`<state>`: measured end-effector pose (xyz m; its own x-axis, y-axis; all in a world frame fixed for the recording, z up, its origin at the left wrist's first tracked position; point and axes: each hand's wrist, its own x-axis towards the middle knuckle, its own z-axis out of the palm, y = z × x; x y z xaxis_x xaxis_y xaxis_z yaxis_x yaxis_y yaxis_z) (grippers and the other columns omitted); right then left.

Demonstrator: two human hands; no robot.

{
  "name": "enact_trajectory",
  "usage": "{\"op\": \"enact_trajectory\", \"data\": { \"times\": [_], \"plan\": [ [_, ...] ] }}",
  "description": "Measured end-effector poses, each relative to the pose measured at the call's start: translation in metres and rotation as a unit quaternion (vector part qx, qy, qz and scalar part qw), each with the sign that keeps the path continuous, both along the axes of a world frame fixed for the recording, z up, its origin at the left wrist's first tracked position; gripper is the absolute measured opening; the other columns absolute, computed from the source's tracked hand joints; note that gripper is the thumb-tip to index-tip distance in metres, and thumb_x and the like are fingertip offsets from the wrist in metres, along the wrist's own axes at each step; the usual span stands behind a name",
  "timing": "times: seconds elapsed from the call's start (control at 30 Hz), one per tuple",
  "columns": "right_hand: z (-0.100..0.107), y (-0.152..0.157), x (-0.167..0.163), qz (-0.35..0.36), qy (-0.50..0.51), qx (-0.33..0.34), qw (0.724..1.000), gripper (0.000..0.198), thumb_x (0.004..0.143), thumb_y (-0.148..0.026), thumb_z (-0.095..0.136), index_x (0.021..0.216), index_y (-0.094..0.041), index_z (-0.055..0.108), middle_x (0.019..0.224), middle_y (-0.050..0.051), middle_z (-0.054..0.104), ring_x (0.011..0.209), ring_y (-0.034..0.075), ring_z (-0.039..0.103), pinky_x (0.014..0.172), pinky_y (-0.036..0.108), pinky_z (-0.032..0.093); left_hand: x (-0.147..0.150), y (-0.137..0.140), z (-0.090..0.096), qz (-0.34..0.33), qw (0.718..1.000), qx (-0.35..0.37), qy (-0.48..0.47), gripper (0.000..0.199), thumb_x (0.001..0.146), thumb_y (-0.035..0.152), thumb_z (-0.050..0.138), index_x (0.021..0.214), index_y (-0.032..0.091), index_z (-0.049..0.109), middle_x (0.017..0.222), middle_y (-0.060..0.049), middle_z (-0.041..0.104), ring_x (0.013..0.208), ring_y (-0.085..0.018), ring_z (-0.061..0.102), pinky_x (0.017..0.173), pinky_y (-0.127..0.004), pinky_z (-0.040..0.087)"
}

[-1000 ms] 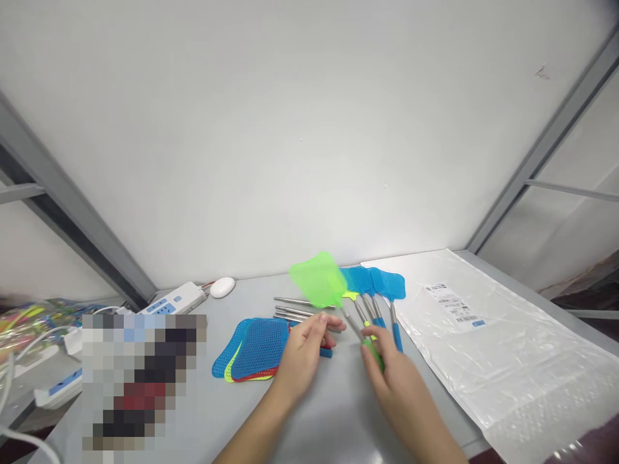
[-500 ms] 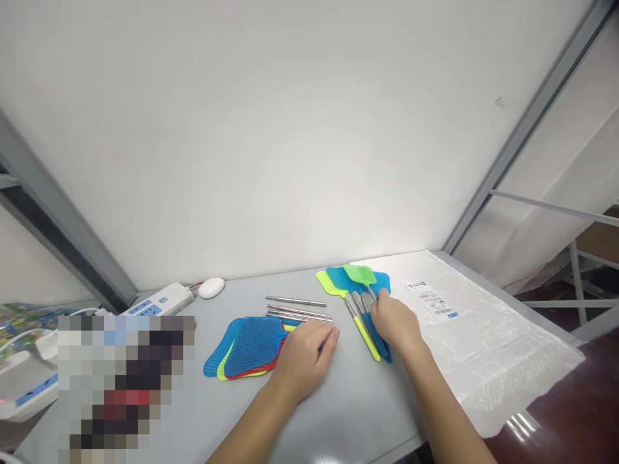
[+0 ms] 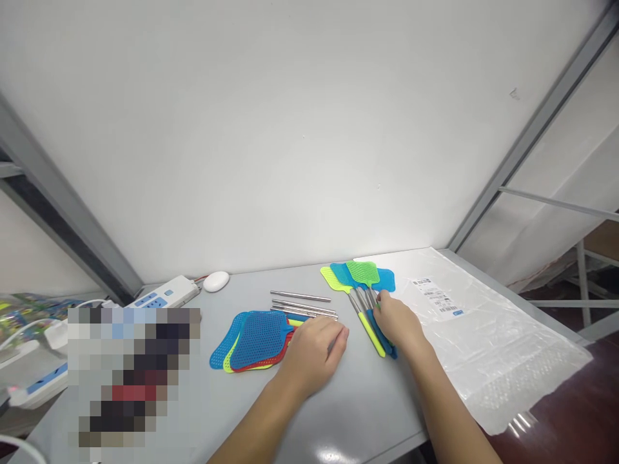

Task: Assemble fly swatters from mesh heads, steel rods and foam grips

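My right hand (image 3: 399, 319) is closed around the lower part of a green fly swatter (image 3: 363, 272), whose head lies over two blue fly swatter heads (image 3: 386, 280). Left of it is a yellow-green fly swatter (image 3: 371, 332), its handle pointing towards me. My left hand (image 3: 316, 351) is curled closed beside a pile of swatter heads; whatever its fingers hold is hidden. In that pile a blue swatter head (image 3: 258, 339) lies on top, with red, yellow-green and another blue showing beneath. Several metal rods (image 3: 300, 296) lie just behind my left hand.
A white plastic bag (image 3: 483, 335) with a printed label covers the right of the grey table (image 3: 358, 399). At the left are power strips (image 3: 169, 293), a white mouse-shaped object (image 3: 216, 281) and a blurred-out patch. A white wall stands behind.
The green fly swatter's head has come down flat onto the blue ones, with my right hand lowering it. My left hand stays by the pile; the view has shifted slightly.
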<state>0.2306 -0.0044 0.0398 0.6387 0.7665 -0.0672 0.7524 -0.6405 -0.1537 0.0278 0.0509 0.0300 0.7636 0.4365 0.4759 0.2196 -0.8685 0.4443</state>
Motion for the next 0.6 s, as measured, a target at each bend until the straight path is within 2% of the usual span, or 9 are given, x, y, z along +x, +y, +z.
{"op": "enact_trajectory", "data": {
  "times": [0.2,0.3,0.4,0.5,0.6],
  "plan": [
    [-0.001,-0.001,0.002,0.0,0.008,0.01,1.0,0.026,0.091,-0.026,0.04,0.111,-0.016,0.052,0.096,0.013,0.069,0.091,0.028,0.066,0.068,0.032,0.04,0.0,0.001,-0.002,0.003,1.0,-0.004,0.011,0.028,0.098,0.025,0.036,0.079,0.019,0.055,0.075,-0.002,0.059,0.076,-0.017,0.053,0.069,-0.03,0.039],
    [0.008,-0.006,-0.002,-0.001,0.0,0.026,1.0,0.029,0.093,-0.031,0.04,0.114,-0.016,0.052,0.098,0.013,0.069,0.091,0.028,0.065,0.067,0.032,0.039,0.0,0.002,-0.002,0.006,1.0,0.001,0.014,0.029,0.098,0.025,0.036,0.077,0.019,0.054,0.073,-0.002,0.059,0.074,-0.017,0.052,0.068,-0.03,0.038],
    [0.021,-0.01,-0.02,0.017,-0.013,0.051,0.998,0.031,0.095,-0.036,0.036,0.115,-0.018,0.052,0.1,0.012,0.069,0.091,0.027,0.065,0.067,0.031,0.038,-0.002,0.006,0.004,0.012,1.0,0.013,0.008,0.03,0.098,0.025,0.036,0.075,0.02,0.055,0.073,-0.002,0.059,0.074,-0.017,0.053,0.068,-0.03,0.038],
    [0.027,-0.007,-0.056,0.094,-0.002,0.101,0.99,0.028,0.096,-0.037,0.037,0.115,-0.023,0.053,0.101,0.008,0.069,0.086,0.024,0.066,0.065,0.029,0.037,-0.01,0.016,0.015,0.035,0.999,0.021,0.008,0.032,0.098,0.026,0.036,0.074,0.02,0.056,0.075,-0.003,0.061,0.075,-0.018,0.054,0.069,-0.031,0.039],
    [0.018,-0.002,-0.097,0.202,0.055,0.141,0.968,0.023,0.096,-0.035,0.039,0.103,-0.024,0.058,0.091,0.005,0.07,0.08,0.021,0.065,0.062,0.028,0.036,-0.025,0.032,0.022,0.091,0.996,0.003,0.021,0.034,0.098,0.027,0.035,0.075,0.021,0.059,0.076,-0.003,0.063,0.077,-0.018,0.055,0.071,-0.031,0.041]
  ]
}}
